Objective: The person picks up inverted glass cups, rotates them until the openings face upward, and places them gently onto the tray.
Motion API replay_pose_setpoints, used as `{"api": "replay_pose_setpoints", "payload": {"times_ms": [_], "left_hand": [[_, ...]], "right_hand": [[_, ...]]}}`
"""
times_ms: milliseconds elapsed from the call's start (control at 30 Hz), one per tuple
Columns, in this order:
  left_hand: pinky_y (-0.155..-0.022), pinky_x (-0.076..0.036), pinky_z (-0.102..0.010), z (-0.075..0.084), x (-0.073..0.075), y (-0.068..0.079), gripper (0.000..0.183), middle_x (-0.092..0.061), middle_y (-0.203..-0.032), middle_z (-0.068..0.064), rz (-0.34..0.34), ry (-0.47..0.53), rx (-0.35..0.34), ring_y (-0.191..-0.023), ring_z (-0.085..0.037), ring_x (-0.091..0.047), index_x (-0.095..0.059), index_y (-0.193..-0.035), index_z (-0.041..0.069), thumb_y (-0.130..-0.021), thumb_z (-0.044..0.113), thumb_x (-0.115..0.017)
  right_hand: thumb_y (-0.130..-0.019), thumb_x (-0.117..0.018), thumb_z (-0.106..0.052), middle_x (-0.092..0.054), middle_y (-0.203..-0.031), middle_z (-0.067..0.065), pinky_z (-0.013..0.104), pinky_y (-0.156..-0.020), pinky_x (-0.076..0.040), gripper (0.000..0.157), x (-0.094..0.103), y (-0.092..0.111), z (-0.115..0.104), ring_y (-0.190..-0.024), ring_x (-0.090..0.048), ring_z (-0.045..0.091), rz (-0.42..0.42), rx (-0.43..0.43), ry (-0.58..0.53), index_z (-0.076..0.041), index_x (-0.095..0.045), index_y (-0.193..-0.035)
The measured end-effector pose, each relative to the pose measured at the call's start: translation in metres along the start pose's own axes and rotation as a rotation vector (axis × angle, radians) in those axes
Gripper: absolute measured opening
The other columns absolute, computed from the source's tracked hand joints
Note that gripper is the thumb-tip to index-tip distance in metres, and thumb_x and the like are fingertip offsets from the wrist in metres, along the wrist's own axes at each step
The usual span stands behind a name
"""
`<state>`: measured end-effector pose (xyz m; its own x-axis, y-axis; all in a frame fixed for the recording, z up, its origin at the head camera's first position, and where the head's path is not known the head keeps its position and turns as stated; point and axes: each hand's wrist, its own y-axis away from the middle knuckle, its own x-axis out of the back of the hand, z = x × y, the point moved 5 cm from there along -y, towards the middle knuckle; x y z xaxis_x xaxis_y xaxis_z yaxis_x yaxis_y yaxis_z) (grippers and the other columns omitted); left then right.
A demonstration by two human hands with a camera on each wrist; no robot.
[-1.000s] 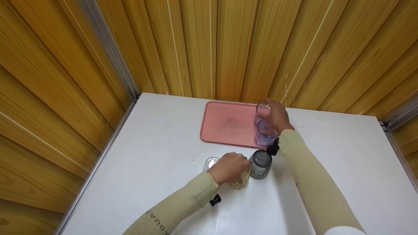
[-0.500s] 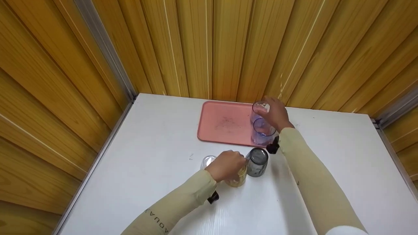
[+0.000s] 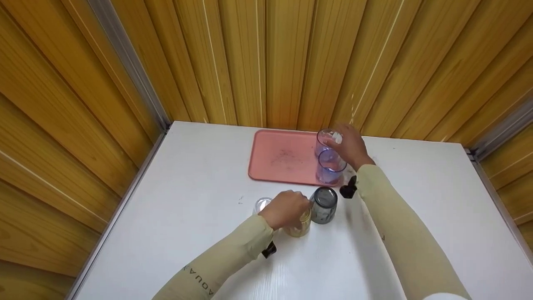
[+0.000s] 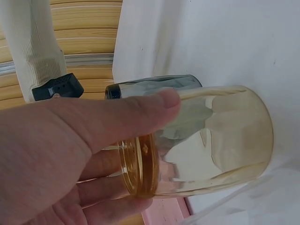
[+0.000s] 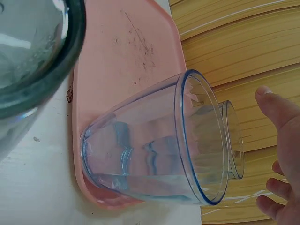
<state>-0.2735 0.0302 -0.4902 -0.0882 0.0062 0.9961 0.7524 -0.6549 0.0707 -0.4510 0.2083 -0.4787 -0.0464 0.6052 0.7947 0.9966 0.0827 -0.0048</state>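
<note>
In the head view, my left hand (image 3: 287, 210) grips an amber glass (image 3: 302, 225), thumb along its side and fingers at its thick base (image 4: 143, 164), which faces up. Just right of it a grey glass (image 3: 325, 208) stands upside down. Part of a clear glass (image 3: 261, 204) shows behind the left hand. On the right end of the pink tray (image 3: 281, 158), a blue-tinted glass (image 3: 331, 168) stands mouth up in front of another tinted glass (image 3: 320, 143). My right hand (image 3: 349, 146) is over the rear one, thumb and fingers spread, apart from its rim in the right wrist view.
The white table (image 3: 200, 179) reaches back to a wood-patterned wall (image 3: 283, 62). A second such wall (image 3: 62, 125) runs along the left, with a metal strip (image 3: 129, 62) in the corner. Black wrist cameras (image 3: 349, 187) are strapped on both sleeves.
The head view has shifted, so the tray and glasses sit slightly farther left. My right hand has drawn slightly right of the rear glass. My left hand keeps its grip on the amber glass.
</note>
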Motion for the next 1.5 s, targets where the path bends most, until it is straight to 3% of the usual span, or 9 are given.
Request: {"api": "replay_pose_setpoints", "payload": {"times_ms": [400,667,1067,1500], "left_hand": [[-0.077,-0.055,-0.028,-0.004,-0.002,0.001,0.04,-0.073,-0.09,0.004,-0.015,-0.038,0.003,-0.081,-0.014,-0.064,-0.073,-0.097,0.016,-0.063,0.032,-0.09],[-0.081,-0.055,-0.029,-0.004,-0.004,0.0,0.042,-0.073,-0.094,0.004,-0.044,0.009,0.025,-0.083,-0.014,-0.064,-0.073,-0.102,0.017,-0.065,0.028,-0.089],[-0.079,-0.056,-0.029,-0.002,-0.004,0.0,0.041,-0.073,-0.093,0.004,-0.033,-0.01,0.023,-0.082,-0.014,-0.065,-0.073,-0.1,0.016,-0.065,0.03,-0.089],[-0.073,-0.055,-0.029,0.001,-0.002,0.0,0.037,-0.072,-0.087,0.004,0.0,-0.031,0.003,-0.076,-0.014,-0.064,-0.073,-0.093,0.015,-0.063,0.031,-0.09]], "right_hand": [[-0.09,-0.067,-0.037,-0.025,-0.159,0.015,0.058,-0.118,-0.02,0.078,0.001,0.005,-0.002,-0.147,-0.02,0.039,0.017,0.043,0.02,-0.015,-0.026,-0.153],[-0.09,-0.066,-0.041,-0.025,-0.159,0.013,0.059,-0.116,-0.023,0.078,0.004,0.011,0.001,-0.147,-0.021,0.038,-0.004,0.039,0.024,-0.019,-0.026,-0.153],[-0.089,-0.066,-0.043,-0.023,-0.16,0.012,0.06,-0.116,-0.022,0.08,0.01,0.024,0.001,-0.147,-0.018,0.038,-0.025,0.058,0.06,-0.021,-0.024,-0.153],[-0.087,-0.071,-0.035,-0.036,-0.153,0.011,0.061,-0.114,-0.027,0.074,0.011,0.037,-0.003,-0.143,-0.028,0.037,0.001,0.144,0.077,-0.022,-0.033,-0.149]]}}
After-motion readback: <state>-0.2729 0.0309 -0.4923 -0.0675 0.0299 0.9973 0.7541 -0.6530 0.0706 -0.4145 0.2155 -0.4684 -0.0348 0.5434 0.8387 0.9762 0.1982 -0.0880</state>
